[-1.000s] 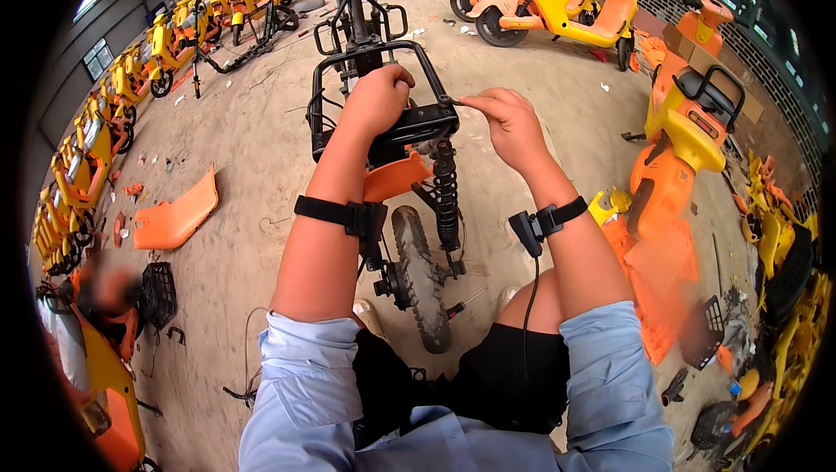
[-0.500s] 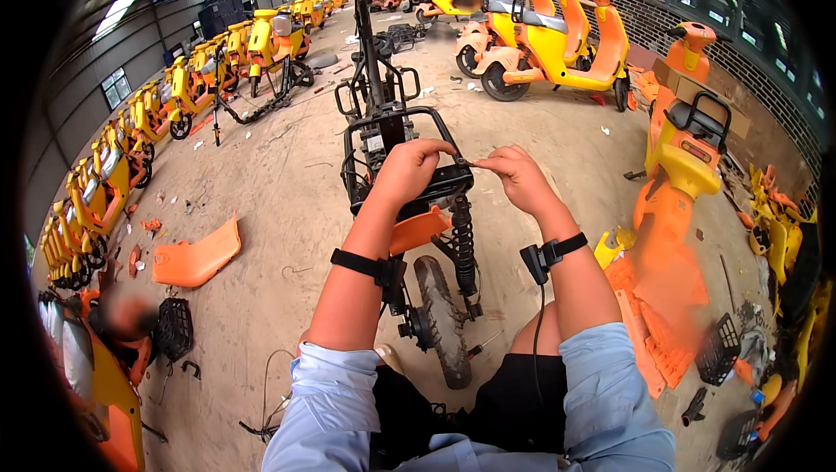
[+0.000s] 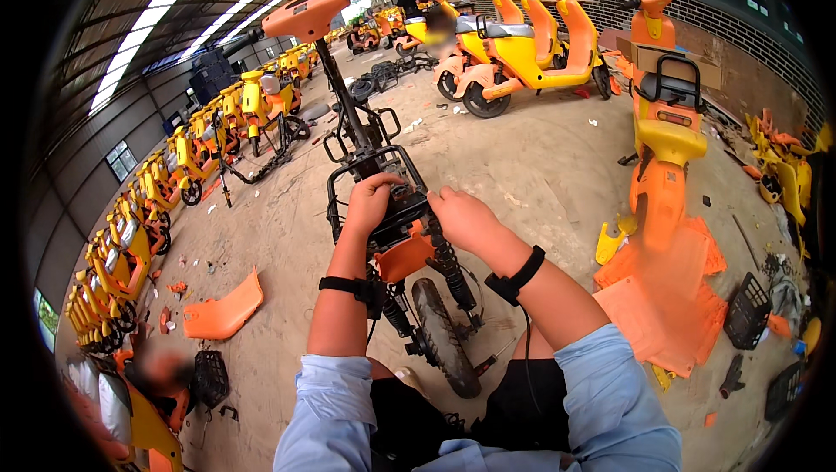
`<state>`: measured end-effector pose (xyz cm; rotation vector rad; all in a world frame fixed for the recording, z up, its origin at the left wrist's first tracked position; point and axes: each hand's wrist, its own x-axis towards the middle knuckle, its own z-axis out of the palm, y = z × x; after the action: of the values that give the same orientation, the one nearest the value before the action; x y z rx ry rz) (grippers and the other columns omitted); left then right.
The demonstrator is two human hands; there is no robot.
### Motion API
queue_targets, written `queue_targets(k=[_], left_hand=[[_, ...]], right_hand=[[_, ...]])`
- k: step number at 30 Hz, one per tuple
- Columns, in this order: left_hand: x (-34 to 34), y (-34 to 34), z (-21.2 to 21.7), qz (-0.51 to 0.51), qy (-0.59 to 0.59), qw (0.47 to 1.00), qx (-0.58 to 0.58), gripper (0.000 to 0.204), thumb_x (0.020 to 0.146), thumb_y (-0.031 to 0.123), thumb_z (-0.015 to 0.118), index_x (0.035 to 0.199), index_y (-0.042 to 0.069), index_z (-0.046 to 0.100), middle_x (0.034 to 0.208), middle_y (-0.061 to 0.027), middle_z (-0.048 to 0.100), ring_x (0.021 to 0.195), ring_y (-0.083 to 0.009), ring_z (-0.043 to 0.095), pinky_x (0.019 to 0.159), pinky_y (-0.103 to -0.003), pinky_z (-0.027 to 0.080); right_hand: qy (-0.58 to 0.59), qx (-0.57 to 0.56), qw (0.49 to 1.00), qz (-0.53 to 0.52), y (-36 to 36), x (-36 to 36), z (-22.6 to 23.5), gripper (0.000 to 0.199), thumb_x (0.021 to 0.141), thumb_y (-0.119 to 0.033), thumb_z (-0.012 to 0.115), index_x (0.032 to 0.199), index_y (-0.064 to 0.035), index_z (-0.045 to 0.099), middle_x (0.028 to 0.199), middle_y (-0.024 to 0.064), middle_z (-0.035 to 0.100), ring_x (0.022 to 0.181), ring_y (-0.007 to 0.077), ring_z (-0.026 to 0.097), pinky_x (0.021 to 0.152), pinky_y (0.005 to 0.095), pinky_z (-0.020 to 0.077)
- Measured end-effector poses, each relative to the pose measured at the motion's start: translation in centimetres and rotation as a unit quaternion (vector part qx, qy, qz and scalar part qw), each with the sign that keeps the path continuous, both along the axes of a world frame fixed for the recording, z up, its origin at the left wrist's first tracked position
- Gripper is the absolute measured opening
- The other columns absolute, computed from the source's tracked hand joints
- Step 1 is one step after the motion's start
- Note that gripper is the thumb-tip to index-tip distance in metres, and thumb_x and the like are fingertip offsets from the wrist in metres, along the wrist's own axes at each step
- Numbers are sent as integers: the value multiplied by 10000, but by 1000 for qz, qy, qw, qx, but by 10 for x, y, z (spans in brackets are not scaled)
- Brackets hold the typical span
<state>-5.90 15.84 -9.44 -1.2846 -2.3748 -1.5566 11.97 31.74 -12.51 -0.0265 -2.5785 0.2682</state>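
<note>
A stripped scooter frame (image 3: 372,164), black and tubular, stands before me with its rear wheel (image 3: 442,343) toward my legs. Over the left part of its rear rack (image 3: 402,161) lies my left hand (image 3: 371,200), fingers bent and pressed together, tips at the rack's middle. My right hand (image 3: 461,218) pinches at the rack's right rear corner; whatever is between those fingertips is hidden or too small to name. Below the rack hangs an orange rear fender piece (image 3: 404,256) between two black coil shocks. Farther off is the orange handlebar cover (image 3: 305,15).
Yellow-orange scooters (image 3: 178,157) line the left wall; others (image 3: 522,58) stand at the back right. One scooter (image 3: 669,137) is nearer on the right, beside orange panels (image 3: 649,320) and a black basket (image 3: 749,311). An orange panel (image 3: 225,308) lies on the left floor.
The view has tilted up and turned, bringing the handlebar into sight. My right hand has come in against the rack corner; my left hand has drawn left, away from that corner.
</note>
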Motion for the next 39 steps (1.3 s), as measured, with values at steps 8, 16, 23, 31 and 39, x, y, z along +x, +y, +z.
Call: queue_targets(k=[8,16,23,31,39], left_hand=[[-1,4,-1,29,-18,999,-21,302,982,30,530,1075,50,816,806,16,703,657,-80,555,623,-279,464],[-5,-12,-4,35,2,999,0,239,968,73,557,1015,23,786,856,-47,748,786,-138,662,740,-320,533],[5,8,2,-23,34,999,-18,282,955,35,551,1093,17,796,986,-91,798,911,-184,735,871,-338,580],[5,-3,3,-60,70,992,-81,280,964,41,575,1149,28,785,1025,-102,804,952,-202,742,901,-345,571],[12,-2,2,-66,82,992,-65,271,948,6,584,1135,37,778,938,-76,786,824,-138,695,781,-303,556]], right_hand=[[50,123,981,-144,-35,-16,-21,425,923,-126,637,1300,71,656,1080,172,703,952,283,729,798,339,627],[57,-70,994,-66,-34,-13,-4,251,912,-86,666,1138,25,666,1022,218,668,944,403,715,807,472,618],[121,-86,989,9,13,4,17,298,970,-90,633,1245,-110,746,1015,130,665,945,374,697,788,487,578],[96,-65,991,64,52,-23,-21,387,902,-23,631,1229,-168,777,1022,83,668,1075,325,644,983,458,502],[112,-19,991,70,67,-33,-21,419,860,46,611,1181,-166,778,1056,51,690,1087,302,648,985,427,498]])
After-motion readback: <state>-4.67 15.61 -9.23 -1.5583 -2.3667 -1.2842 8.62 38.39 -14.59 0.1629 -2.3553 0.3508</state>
